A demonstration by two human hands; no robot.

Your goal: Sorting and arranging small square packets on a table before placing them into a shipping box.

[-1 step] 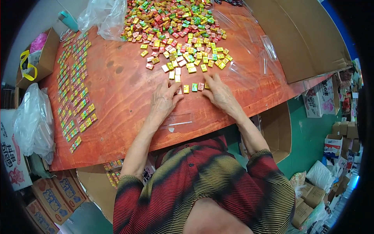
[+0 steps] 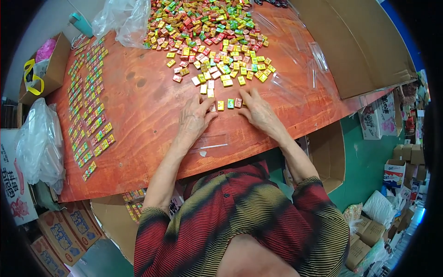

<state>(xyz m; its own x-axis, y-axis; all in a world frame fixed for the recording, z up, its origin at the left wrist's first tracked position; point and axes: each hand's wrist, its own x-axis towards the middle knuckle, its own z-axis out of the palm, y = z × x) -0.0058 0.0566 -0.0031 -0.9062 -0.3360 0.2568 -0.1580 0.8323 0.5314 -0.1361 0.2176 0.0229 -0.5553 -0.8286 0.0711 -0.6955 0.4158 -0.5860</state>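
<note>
A short, slightly spaced row of small candy-sized boxes lies on the red wooden table [image 2: 152, 138] in front of me. In its middle are a yellow box [image 2: 220, 105], a green box [image 2: 230, 103] and a red-pink box [image 2: 238, 102]. At the left end, my left hand [image 2: 194, 116] has its thumb and fingers closed around a pale pink box [image 2: 212, 107]. My right hand [image 2: 259, 111] closes on a yellow box [image 2: 245, 104] at the right end, mostly hidden by the fingers. A few loose yellow boxes [image 2: 203, 88] lie just beyond my left fingertips.
A big heap of similar boxes [image 2: 203, 27] covers the far middle. Grouped rows of boxes [image 2: 94, 111] line the left side. Clear plastic trays [image 2: 318, 57] and a large carton [image 2: 360, 41] are at right. A clear tray [image 2: 210, 141] lies near the front edge.
My right hand's fingers have shifted very slightly at the right end of the row. The left hand and the boxes look unmoved.
</note>
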